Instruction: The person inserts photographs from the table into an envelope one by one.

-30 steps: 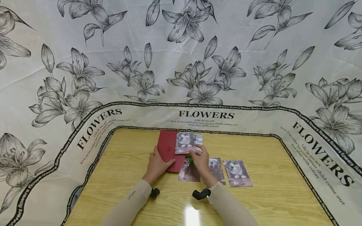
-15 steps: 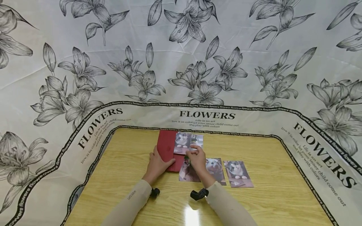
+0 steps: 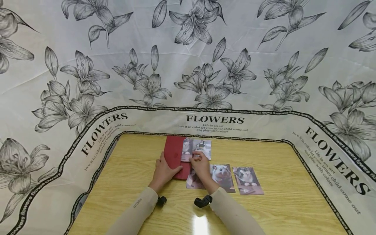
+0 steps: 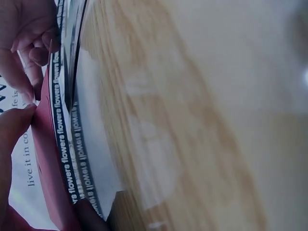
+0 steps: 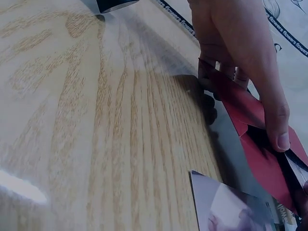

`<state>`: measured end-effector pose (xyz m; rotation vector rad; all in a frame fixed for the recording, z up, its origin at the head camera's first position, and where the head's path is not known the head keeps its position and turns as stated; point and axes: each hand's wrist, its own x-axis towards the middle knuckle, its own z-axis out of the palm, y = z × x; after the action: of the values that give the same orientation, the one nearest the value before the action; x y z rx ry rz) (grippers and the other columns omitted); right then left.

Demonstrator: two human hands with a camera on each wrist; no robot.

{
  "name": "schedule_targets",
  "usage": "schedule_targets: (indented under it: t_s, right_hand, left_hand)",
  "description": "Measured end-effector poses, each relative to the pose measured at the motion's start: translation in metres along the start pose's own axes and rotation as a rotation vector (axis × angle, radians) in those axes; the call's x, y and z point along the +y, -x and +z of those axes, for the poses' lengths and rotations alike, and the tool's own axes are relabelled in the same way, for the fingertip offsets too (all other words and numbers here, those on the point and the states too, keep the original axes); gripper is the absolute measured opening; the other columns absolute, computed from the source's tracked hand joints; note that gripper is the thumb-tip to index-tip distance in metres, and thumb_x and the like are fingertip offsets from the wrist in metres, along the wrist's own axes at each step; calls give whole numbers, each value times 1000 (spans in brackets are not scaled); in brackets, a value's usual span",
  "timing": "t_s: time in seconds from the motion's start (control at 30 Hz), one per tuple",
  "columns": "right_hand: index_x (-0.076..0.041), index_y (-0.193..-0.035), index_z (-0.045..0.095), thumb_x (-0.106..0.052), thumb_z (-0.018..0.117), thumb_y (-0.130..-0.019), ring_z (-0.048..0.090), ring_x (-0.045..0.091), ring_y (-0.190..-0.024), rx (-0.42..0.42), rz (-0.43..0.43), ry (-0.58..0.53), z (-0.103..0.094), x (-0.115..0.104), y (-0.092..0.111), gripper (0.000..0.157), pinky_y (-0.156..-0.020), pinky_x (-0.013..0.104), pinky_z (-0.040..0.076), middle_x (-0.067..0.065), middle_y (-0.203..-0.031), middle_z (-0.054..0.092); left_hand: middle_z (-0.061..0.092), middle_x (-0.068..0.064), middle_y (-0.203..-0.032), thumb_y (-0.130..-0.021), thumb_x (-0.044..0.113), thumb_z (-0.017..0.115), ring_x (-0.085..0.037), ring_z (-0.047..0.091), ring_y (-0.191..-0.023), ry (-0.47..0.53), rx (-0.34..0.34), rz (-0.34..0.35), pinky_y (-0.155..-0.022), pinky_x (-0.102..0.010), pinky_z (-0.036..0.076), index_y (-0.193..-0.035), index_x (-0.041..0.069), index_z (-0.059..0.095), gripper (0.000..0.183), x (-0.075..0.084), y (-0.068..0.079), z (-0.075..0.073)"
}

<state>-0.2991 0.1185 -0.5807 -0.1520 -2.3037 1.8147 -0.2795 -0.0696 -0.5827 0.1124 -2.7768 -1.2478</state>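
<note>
A red paper envelope [image 3: 172, 151] lies near the back of the table, with a cat photo card [image 3: 186, 150] partly inside its right-hand opening. My left hand [image 3: 165, 169] grips the envelope's left and lower part. In the right wrist view, the left thumb [image 5: 278, 118] presses its front while the fingers go behind the edge. Between thumb and fingertips, my right hand [image 3: 202, 165] pinches the card's lower right edge. That hand partly covers a kitten photo card [image 3: 192, 182]. Right of it lie a hamster photo card [image 3: 222, 176] and another cat photo card [image 3: 247, 178].
Another photo card [image 3: 205, 145] lies behind the right hand, near the table's back edge. The wooden table [image 3: 282, 182] is bordered by a flower-printed cloth [image 3: 152, 122] at the back and sides. Black wrist cameras show at both cuffs.
My right hand has moved left, and the cat photo card has slid further into the envelope. More of the card behind and of the hamster card shows. My left hand stays on the envelope.
</note>
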Motion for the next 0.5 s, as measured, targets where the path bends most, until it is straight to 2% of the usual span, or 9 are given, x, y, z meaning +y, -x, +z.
schedule_targets:
  t_s: [0.23, 0.5]
  right_hand:
    - [-1, -121, 76, -3, 80, -93, 61, 6, -69, 6, -24, 72, 8, -3, 0, 28, -64, 22, 47, 11, -86, 78]
    - [-4, -122, 77, -10, 81, -95, 71, 18, -83, -10, -23, 152, 15, -11, 2, 28, -76, 33, 55, 9, -91, 78]
  left_hand:
    - [46, -36, -139, -82, 53, 91, -49, 61, -115, 13, -5, -6, -97, -62, 53, -168, -2, 19, 124, 3, 2, -1]
    - [47, -35, -135, -82, 52, 91, -46, 61, -112, 16, -4, 2, -96, -61, 54, -167, -3, 20, 124, 2, 3, -2]
